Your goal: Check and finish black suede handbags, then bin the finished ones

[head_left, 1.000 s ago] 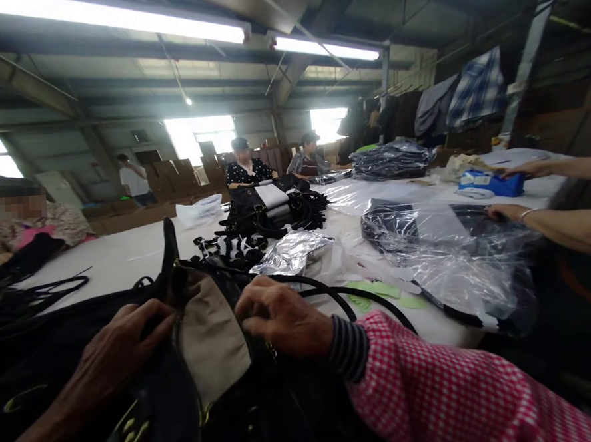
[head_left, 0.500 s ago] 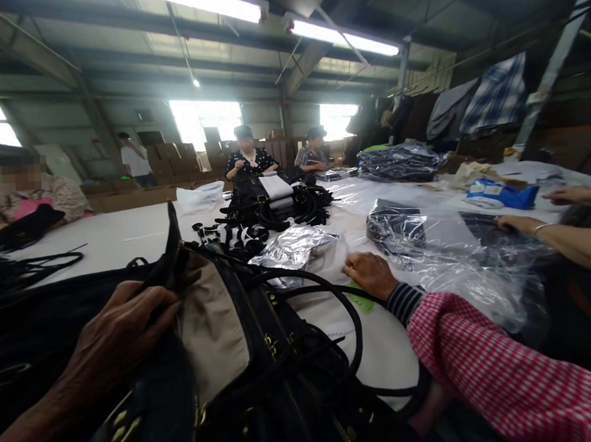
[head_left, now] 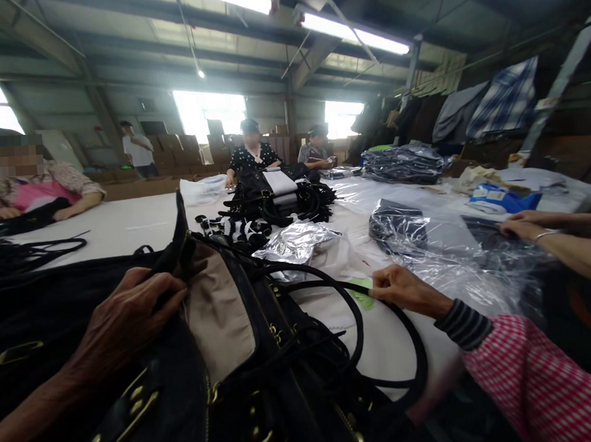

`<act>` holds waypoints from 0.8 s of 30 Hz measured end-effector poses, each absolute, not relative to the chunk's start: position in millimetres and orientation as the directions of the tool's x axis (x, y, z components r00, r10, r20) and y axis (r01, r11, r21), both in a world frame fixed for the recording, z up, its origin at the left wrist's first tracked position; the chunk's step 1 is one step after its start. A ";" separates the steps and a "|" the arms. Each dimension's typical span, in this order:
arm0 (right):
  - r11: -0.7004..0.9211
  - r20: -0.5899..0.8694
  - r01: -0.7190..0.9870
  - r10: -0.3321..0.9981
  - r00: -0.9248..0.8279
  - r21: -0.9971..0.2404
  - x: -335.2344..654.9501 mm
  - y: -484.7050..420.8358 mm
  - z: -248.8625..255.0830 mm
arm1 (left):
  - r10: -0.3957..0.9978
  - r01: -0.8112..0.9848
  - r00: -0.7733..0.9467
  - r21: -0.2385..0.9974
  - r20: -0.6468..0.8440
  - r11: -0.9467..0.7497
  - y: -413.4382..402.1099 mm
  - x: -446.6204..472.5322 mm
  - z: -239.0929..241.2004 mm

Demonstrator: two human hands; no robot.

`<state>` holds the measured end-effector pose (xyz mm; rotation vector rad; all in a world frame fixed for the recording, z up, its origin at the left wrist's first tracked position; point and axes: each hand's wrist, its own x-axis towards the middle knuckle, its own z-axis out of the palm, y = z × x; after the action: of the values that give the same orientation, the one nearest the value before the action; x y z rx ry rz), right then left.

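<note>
A black handbag (head_left: 149, 363) with gold hardware lies open in front of me, its beige lining (head_left: 221, 312) showing. My left hand (head_left: 131, 311) is closed on the edge of its opening. Its round black handles (head_left: 354, 311) loop out to the right over the white table. Beside one handle, above a light green piece (head_left: 364, 299), my right hand (head_left: 404, 288) has its fingers pinched together. Whether it grips the handle or something small cannot be made out. Crumpled clear plastic (head_left: 297, 244) lies just beyond the handles.
Stacked black bags (head_left: 258, 190) stand mid-table behind small black-and-white pieces (head_left: 236, 231). At the right, a co-worker's hands (head_left: 526, 225) touch plastic-wrapped dark goods (head_left: 400, 224). A blue packet (head_left: 504, 198) and a wrapped pile (head_left: 402, 163) lie farther back. People sit across the table.
My right hand has moved right and toward me, from the clear plastic to beside the handle. My left hand keeps its hold on the handbag. The co-worker's hands have come together.
</note>
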<state>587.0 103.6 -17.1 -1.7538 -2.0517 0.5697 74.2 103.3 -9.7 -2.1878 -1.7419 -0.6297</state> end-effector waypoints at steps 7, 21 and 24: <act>0.204 0.052 0.828 0.977 -0.207 -0.523 591.6 110.6 8.7 | 0.849 0.968 0.169 0.079 0.500 -0.239 105.5 73.4 -10.1; 0.158 -0.066 0.823 0.971 -0.230 -0.545 585.9 145.7 -2.0 | 0.823 0.929 0.203 0.161 0.530 -0.333 97.3 85.9 -1.8; 0.124 -0.242 0.707 0.887 -0.394 -0.696 597.9 125.3 27.5 | 0.816 0.922 0.206 0.173 0.540 -0.347 96.0 89.6 -1.0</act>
<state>597.9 125.3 27.5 -1.5753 -2.1682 1.1285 89.6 96.0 -1.0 -2.2870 -1.6724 -0.8356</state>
